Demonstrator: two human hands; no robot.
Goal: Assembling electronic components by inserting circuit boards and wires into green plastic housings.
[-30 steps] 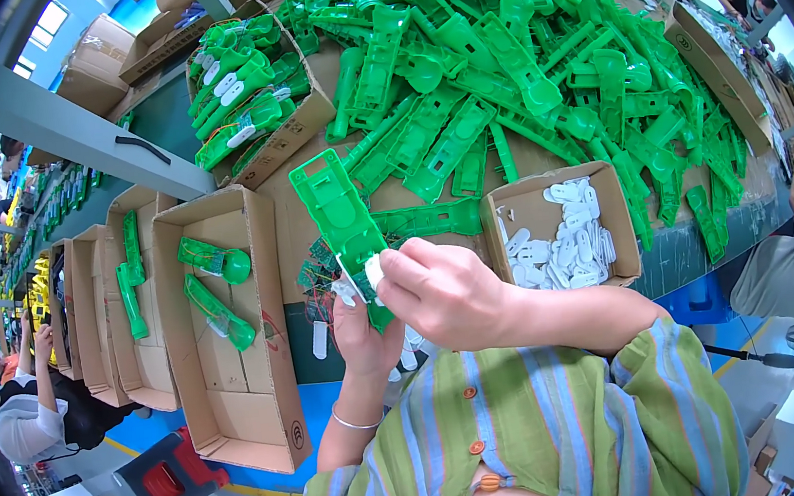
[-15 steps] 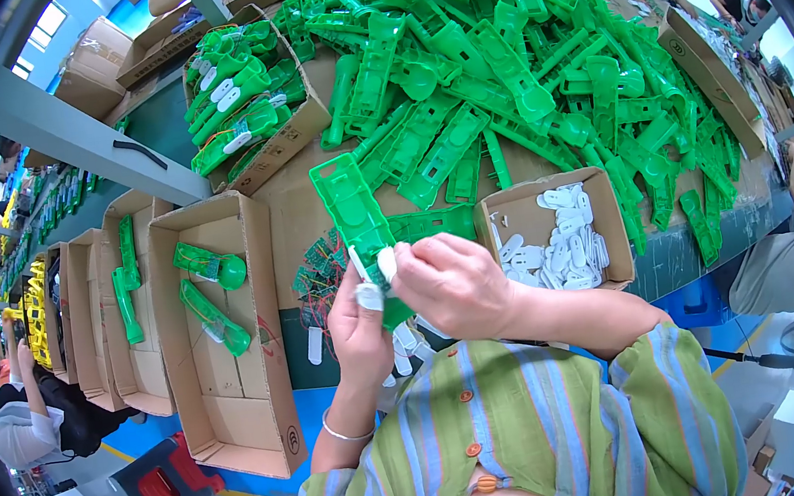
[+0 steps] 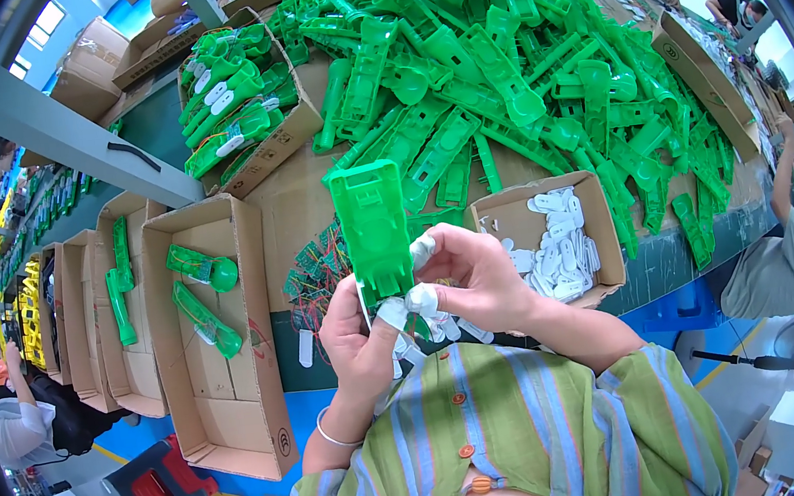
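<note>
Upright before me is a green plastic casing (image 3: 372, 216), a long trough-like shell. My left hand (image 3: 354, 339) is closed around its lower left side, the thumb across the bottom end. My right hand (image 3: 481, 282) is closed at the lower right edge, with thumb and finger pinching there. White coverings wrap several fingertips. A sliver of green board shows under the thumbs; the fingers hide the rest of that end. Small circuit boards with red wires (image 3: 314, 272) lie beyond my left hand. Loose white oblong plastic pieces (image 3: 450, 328) lie beneath my hands.
A large heap of green casings (image 3: 494, 70) covers the far table. On the right stands a carton (image 3: 606, 295) of white pieces. To the left, a long carton (image 3: 268, 361) holds two casings. A fuller carton (image 3: 291, 135) of wired casings stands behind, beside a metal post (image 3: 100, 135).
The casing has swung from a leftward tilt to nearly upright, turning its face. My right fingers have shifted from its middle to the lower right edge. The view has shifted slightly.
</note>
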